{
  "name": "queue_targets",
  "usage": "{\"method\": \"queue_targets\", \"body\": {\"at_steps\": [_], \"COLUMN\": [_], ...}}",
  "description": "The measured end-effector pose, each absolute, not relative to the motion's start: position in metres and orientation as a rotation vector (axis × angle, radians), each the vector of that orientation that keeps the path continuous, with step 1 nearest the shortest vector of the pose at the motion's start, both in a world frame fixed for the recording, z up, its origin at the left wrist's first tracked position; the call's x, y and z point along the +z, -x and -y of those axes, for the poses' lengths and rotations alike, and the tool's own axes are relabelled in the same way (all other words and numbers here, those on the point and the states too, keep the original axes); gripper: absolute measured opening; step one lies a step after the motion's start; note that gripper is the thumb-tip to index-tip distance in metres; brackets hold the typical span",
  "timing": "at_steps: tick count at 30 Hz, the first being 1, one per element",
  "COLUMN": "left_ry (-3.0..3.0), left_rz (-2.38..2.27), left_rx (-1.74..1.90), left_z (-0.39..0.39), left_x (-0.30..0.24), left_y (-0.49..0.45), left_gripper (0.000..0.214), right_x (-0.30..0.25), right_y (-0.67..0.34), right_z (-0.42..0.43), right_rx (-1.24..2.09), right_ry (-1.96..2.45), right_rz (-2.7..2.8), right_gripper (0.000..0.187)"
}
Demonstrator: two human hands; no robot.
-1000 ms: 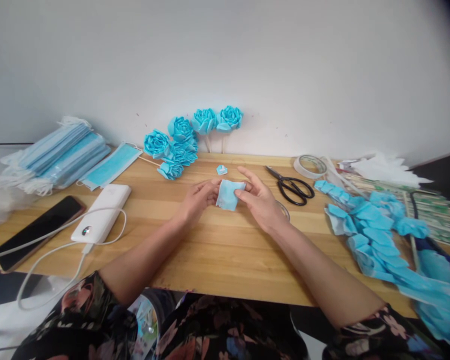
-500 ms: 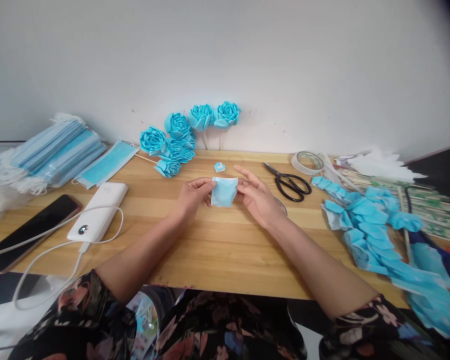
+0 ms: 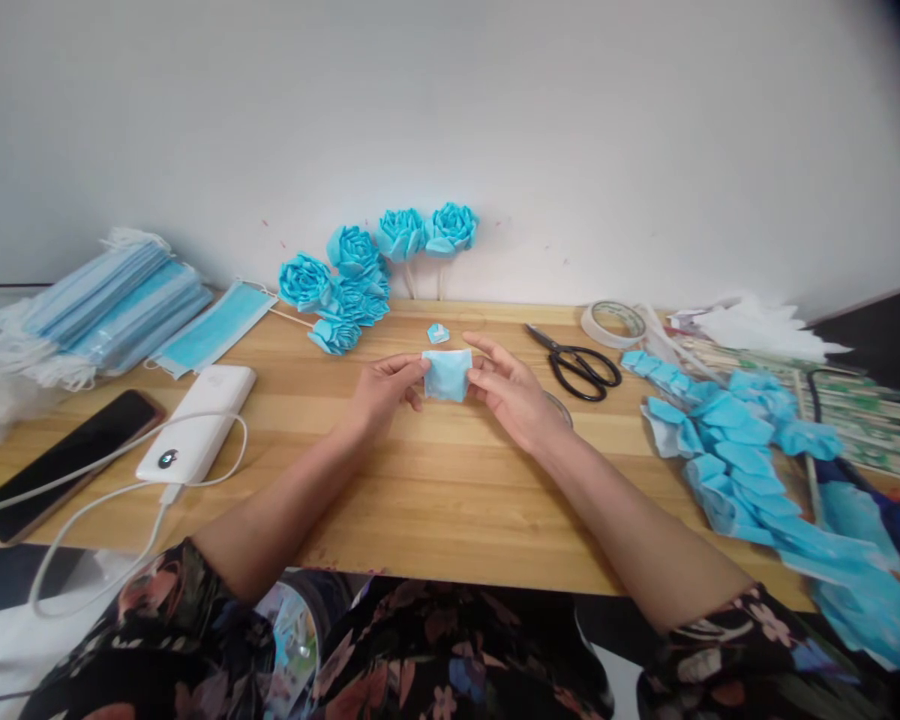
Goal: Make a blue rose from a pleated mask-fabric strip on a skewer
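A small light-blue fabric square [image 3: 447, 376] is held up over the wooden table between my two hands. My left hand [image 3: 387, 392] pinches its left edge between thumb and fingers. At the right edge, my right hand [image 3: 511, 392] grips it by thumb and a finger, while the index finger points away from it. Just beyond the square lies a small folded blue piece [image 3: 438, 333]. Black-handled scissors [image 3: 583, 370] rest right of my right hand, and a round object [image 3: 559, 408] is partly hidden behind that hand.
Blue fabric roses [image 3: 352, 280] on sticks stand and lie by the wall. Stacked face masks [image 3: 112, 310], a white power bank [image 3: 195, 425] with cable and a phone [image 3: 71, 465] sit left. A tape roll [image 3: 613, 325] and blue fabric strips [image 3: 742, 470] lie right.
The square's lower edge has tipped slightly upward, so it looks shorter. Both hands keep their hold at its sides and have barely moved.
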State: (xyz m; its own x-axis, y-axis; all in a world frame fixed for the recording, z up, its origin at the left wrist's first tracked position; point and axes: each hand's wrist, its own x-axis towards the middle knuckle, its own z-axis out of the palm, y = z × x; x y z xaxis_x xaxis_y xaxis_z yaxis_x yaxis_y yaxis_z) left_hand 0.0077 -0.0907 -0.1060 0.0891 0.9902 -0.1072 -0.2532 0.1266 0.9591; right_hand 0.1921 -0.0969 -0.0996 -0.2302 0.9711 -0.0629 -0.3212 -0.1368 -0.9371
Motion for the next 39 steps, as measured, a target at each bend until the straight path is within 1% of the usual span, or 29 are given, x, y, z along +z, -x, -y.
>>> {"method": "queue_targets", "body": {"at_steps": [6, 12, 19, 23, 28, 36, 39], "left_ry": [-0.82, -0.789, -0.94, -1.002, -0.987, -0.951, -0.937], "left_rz": [-0.909, -0.865, -0.889, -0.868, -0.881, -0.892, -0.884], "left_rx": [1.144, 1.184, 1.15, 1.146, 1.149, 1.129, 1.12], "left_z": [0.09, 0.09, 0.093, 0.093, 0.095, 0.095, 0.094], "left_x": [-0.105, -0.103, -0.107, -0.109, -0.105, -0.1, -0.099], "left_y": [-0.009, -0.01, -0.011, -0.012, -0.012, -0.012, -0.011], "left_gripper": [0.033, 0.032, 0.034, 0.033, 0.034, 0.034, 0.033], "right_x": [-0.097, -0.097, -0.097, -0.098, -0.099, -0.096, -0.094], "right_y": [-0.192, -0.191, -0.194, -0.196, -0.196, -0.193, -0.193], "right_z": [0.097, 0.097, 0.098, 0.098, 0.097, 0.099, 0.1], "right_rx": [1.521, 1.482, 1.474, 1.411, 1.438, 1.337, 1.38], "right_ry": [0.942, 0.968, 0.975, 1.003, 0.962, 1.006, 1.002], "right_rz": [1.074, 1.087, 1.082, 1.137, 1.163, 1.143, 1.117], "right_gripper": [0.047, 0.048, 0.038, 0.041, 0.044, 0.044, 0.043]}}
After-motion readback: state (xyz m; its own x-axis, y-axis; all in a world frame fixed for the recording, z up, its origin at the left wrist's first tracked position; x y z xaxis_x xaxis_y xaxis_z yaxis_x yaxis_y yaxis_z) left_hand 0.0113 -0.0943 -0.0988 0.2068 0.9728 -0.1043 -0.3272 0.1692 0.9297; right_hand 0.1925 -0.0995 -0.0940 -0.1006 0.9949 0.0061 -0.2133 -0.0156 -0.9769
